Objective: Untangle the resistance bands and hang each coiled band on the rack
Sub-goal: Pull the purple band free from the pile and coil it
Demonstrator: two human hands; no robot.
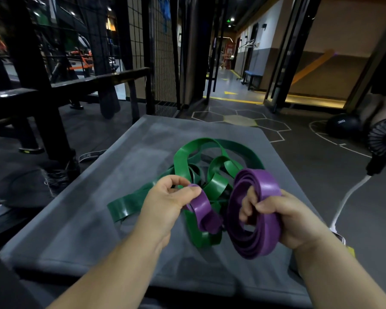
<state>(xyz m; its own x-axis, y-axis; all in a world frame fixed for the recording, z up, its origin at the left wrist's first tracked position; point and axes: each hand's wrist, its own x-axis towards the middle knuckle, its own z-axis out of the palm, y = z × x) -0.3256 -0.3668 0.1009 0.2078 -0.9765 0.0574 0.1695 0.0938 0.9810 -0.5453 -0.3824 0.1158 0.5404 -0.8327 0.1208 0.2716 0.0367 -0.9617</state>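
A purple resistance band [252, 237] is mostly wound into a coil above the grey padded box [80, 230]. My right hand [283, 219] grips the right side of that coil, thumb on top. My left hand [167, 199] pinches the band's loose end loop, which hangs down from my fingers to the left of the coil. A green resistance band [214, 184] lies in a loose tangle on the box, behind and under both hands. A black wire grid rack [158, 45] stands upright beyond the box.
A black metal frame with a bench [60, 85] stands at the left, weight plates [0, 204] on the floor below it. A black 3 kg ball [342, 126] and a fan [383, 141] sit at the right, with a white cable [345, 197] on the floor.
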